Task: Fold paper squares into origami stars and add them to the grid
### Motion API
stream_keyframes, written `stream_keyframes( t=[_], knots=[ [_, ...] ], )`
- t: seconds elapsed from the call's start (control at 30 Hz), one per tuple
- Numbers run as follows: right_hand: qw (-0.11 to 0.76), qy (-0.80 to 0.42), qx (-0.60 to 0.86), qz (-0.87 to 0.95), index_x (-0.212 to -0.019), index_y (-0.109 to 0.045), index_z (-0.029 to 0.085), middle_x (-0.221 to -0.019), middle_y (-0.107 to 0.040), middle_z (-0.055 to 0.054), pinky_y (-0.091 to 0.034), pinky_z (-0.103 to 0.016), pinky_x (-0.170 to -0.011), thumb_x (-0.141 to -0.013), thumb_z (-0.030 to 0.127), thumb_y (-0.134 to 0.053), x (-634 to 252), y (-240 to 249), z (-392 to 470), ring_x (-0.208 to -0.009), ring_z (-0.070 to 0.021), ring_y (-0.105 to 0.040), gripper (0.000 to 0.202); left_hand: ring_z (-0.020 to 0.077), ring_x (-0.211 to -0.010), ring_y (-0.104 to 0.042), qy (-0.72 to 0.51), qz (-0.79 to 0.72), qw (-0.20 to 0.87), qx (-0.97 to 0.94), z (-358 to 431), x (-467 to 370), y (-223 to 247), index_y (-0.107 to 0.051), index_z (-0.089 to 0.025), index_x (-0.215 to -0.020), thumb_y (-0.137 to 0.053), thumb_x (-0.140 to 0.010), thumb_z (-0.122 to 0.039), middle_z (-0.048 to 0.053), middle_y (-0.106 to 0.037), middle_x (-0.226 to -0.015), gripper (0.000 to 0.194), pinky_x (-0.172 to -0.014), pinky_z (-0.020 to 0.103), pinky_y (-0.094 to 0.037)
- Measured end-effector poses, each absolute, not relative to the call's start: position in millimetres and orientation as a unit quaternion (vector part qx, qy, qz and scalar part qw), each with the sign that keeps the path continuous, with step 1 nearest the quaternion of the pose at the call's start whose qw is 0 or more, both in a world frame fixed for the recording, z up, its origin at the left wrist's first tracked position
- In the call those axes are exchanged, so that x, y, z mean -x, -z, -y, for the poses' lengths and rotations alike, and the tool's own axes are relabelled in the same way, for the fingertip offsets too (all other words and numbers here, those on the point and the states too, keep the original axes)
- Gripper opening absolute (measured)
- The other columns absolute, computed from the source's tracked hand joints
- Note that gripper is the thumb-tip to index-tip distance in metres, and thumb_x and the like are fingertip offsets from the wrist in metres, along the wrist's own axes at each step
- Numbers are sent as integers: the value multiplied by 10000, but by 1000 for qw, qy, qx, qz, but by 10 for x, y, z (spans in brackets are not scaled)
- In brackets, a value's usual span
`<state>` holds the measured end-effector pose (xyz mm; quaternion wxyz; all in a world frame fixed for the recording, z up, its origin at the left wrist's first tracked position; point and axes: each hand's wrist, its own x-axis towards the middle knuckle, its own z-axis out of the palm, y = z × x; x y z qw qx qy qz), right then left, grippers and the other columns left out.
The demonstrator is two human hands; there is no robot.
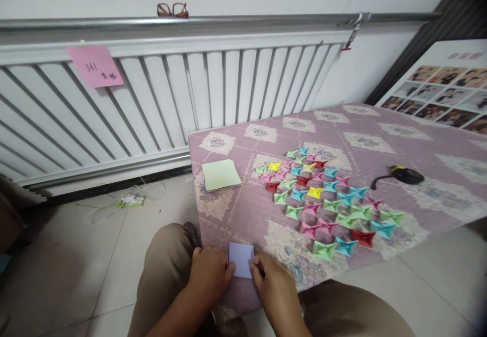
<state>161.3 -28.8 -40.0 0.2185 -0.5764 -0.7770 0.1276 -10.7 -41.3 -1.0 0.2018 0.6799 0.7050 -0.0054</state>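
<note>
A small square of lavender paper (241,261) lies near the table's front left corner, between my two hands. My left hand (211,271) has its fingers curled, thumb at the paper's left edge. On the opposite edge, my right hand (273,276) pinches the paper between thumb and index finger. Several folded paper pieces (315,192) in green, pink, blue, red and yellow stand in slanting rows to the right. A stack of pale green paper sheets (221,174) rests at the table's left edge, beyond my left hand.
A patterned mauve cloth covers the table (247,215). Toward its right side lies a black object with a strap (407,175). A white radiator (213,83) runs behind, with glasses (173,10) on its pipe. A power strip (132,201) and cables lie on the floor; a photo board (445,88) leans right.
</note>
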Motion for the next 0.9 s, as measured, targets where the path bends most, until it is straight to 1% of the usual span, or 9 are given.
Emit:
stream_keyframes(
  t=[0.47, 0.6, 0.73, 0.83, 0.9],
  knots=[
    [168, -134, 601, 770, -759, -600, 229, -697, -662, -2, -372, -280, -647, -824, 237, -550, -1574, 324, 269, -676, -184, -624, 83, 266, -929, -606, 29, -701, 197, -684, 392, 87, -41, -697, -194, -807, -451, -867, -373, 76, -702, -926, 310, -833, 415, -352],
    [151, -139, 607, 767, -770, -608, 225, -718, -672, -6, -366, -274, -645, -828, 224, -540, -1556, 295, 261, -689, -180, -626, 89, 278, -945, -603, 34, -699, 194, -688, 397, 80, -44, -689, -197, -858, -456, -864, -373, 80, -697, -959, 292, -837, 429, -353],
    [151, -138, 613, 763, -762, -617, 219, -721, -676, -11, -362, -261, -645, -822, 205, -544, -1550, 268, 271, -691, -170, -623, 96, 269, -944, -595, 25, -702, 189, -687, 428, 78, -30, -658, -199, -891, -484, -860, -363, 67, -686, -960, 241, -834, 415, -353],
    [162, -125, 615, 762, -768, -619, 222, -724, -679, -7, -362, -252, -647, -803, 182, -557, -1548, 248, 296, -685, -162, -620, 82, 250, -910, -583, 2, -703, 161, -692, 481, 79, 43, -628, -190, -886, -506, -864, -348, 50, -666, -902, 200, -822, 393, -354],
    [171, -109, 612, 764, -771, -616, 225, -714, -677, -1, -364, -248, -651, -795, 162, -558, -1542, 238, 315, -677, -158, -619, 89, 236, -927, -561, -33, -687, 115, -717, 515, 83, 132, -614, -195, -898, -509, -881, -298, 42, -644, -927, 149, -830, 382, -344]
  ],
)
